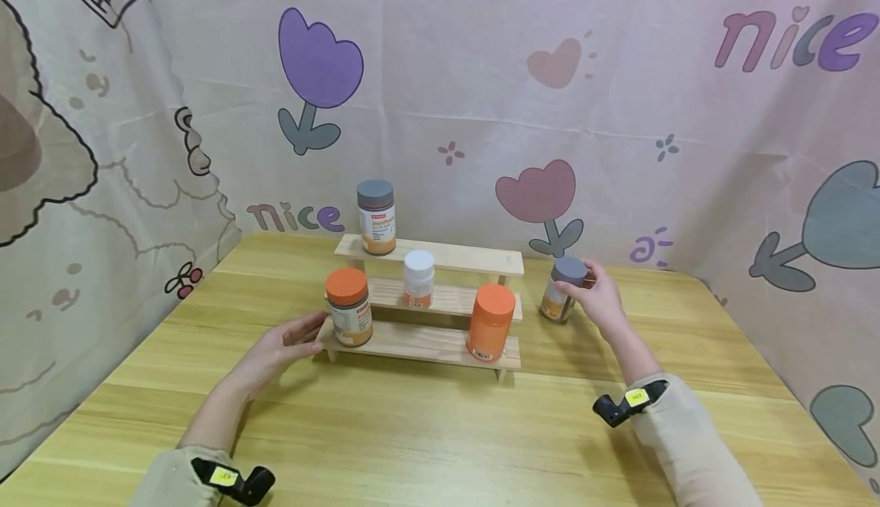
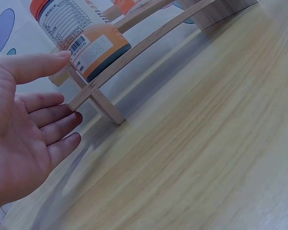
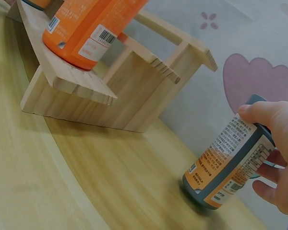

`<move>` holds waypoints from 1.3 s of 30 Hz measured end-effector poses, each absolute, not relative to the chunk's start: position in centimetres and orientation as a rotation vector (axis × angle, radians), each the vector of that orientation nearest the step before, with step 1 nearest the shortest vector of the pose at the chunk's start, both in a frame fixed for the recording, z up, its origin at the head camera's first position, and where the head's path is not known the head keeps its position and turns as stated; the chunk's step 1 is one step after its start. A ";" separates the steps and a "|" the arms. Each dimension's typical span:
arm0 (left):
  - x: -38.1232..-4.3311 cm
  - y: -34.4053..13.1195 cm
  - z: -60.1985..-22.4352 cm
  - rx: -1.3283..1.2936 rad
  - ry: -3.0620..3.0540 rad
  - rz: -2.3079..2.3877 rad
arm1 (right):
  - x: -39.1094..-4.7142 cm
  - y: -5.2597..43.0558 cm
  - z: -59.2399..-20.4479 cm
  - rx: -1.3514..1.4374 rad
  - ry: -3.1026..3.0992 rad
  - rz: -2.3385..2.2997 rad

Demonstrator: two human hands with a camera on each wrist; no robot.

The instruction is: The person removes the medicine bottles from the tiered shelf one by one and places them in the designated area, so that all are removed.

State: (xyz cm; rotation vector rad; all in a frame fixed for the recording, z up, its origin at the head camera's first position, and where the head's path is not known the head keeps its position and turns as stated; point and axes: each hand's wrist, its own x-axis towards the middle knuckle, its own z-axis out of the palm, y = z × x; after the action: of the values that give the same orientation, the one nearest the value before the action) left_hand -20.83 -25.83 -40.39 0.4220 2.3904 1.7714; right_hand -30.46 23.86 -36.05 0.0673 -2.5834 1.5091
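Grey at the cap, white and orange on the label: gripping the grey-capped jar in the right hand, clasping it high up, near the cap, between thumb and curled fingers. Holding it roughly upright just beside the right end of the wooden rack, apart from the tiers and low over or on the wooden table; not being able to tell whether touching the tabletop with its base.

Resting the left hand at the opposite end of the rack, grasping nothing, holding the fingers loosely extended with the tips at the left end of the lowest tier. Pointing the thumb, in the left wrist view, toward the orange-capped jar; not being able to tell whether brushing against it.

Counting three tiers on the rack: seeing that orange-capped jar at the left end of the lowest, with an orange bottle near the right end; seeing a white bottle around the middle of the second, and another jar with a grey cap near the left end of the top.

Wearing pale sleeves, with a black device bearing a yellow tag at each cuff. Facing a pale cloth printed with tulips, hearts and "nice".
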 end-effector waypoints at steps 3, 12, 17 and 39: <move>-20.8 -25.9 -40.5 0.423 2.388 1.775 | -30.4 23.8 -36.2 0.059 -2.584 1.517; -20.9 -25.9 -40.6 0.426 2.381 1.785 | -30.5 23.9 -36.5 0.050 -2.587 1.509; -21.0 -26.0 -40.6 0.425 2.381 1.789 | -30.6 23.9 -36.6 0.077 -2.586 1.458; -20.9 -26.0 -40.5 0.414 2.389 1.776 | -30.3 24.8 -34.8 0.116 -2.539 1.523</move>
State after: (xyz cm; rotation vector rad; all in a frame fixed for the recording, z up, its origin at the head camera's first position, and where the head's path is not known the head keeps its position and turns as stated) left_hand -20.92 -25.96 -40.51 0.4140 2.3891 1.7758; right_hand -30.25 24.84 -34.77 0.1156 -2.5387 1.5229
